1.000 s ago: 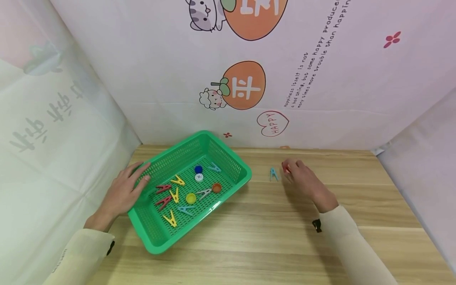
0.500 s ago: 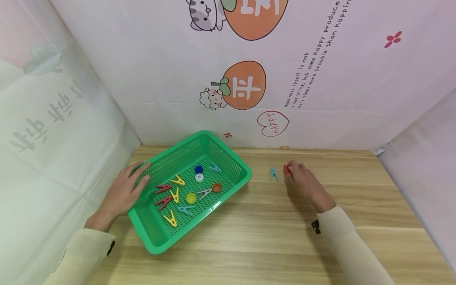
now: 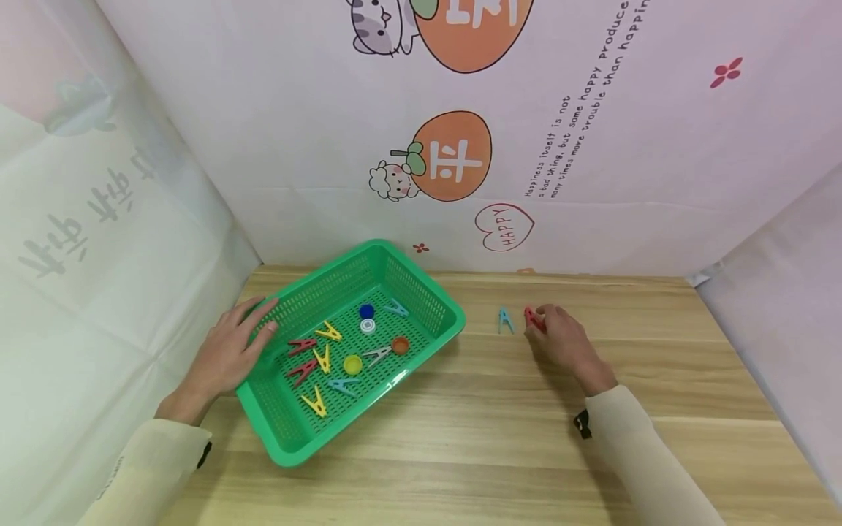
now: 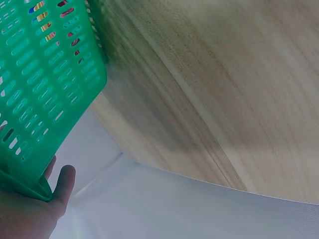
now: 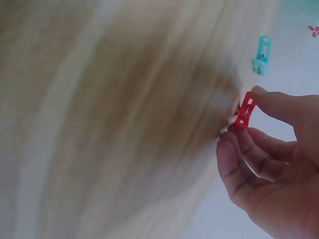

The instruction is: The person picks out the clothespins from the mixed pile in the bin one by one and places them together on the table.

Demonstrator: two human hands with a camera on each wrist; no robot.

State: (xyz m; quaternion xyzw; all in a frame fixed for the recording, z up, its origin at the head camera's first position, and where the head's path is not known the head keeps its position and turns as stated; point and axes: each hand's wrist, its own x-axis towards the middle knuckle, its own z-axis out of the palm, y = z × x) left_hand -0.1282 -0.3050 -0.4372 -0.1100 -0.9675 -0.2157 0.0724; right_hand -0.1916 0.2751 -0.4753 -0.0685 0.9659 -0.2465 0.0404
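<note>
My left hand (image 3: 226,351) rests over the left corner of a green plastic basket (image 3: 421,288), its fingers lying straight along the rim. In the left wrist view part of that hand (image 4: 37,214) shows at the basket's (image 4: 75,107) edge. My right hand (image 3: 566,340) pinches a small red clothespin (image 3: 531,316) low at the table's back. In the right wrist view the thumb touches one end of the red clothespin (image 5: 245,110) and fingertips the other. A light blue clothespin (image 3: 505,320) stands apart, just left of it.
In the basket lie yellow clothespins (image 3: 316,402), red clothespins (image 3: 302,371), blue clothespins (image 3: 343,386), a grey clothespin (image 3: 378,356) and several caps, among them a yellow cap (image 3: 353,364). A printed cloth wall (image 3: 592,234) rises behind the wooden table (image 3: 460,438).
My right hand has shifted slightly right and down, and more of the red clothespin now shows beside the blue one. The left hand and the basket have stayed in place.
</note>
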